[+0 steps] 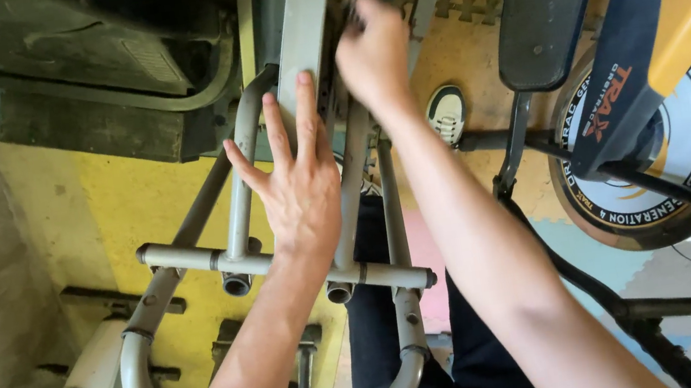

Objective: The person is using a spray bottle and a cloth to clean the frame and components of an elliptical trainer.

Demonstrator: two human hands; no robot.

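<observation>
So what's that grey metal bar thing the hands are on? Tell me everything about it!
The grey frame is made of painted metal tubes: a crossbar with open-ended stubs, curved side tubes and a flat upright beam. The paint looks scuffed. The left hand lies flat and open against the beam; the right hand is closed at the beam's edge, on what I cannot tell. It stands over yellow floor mats.
</observation>
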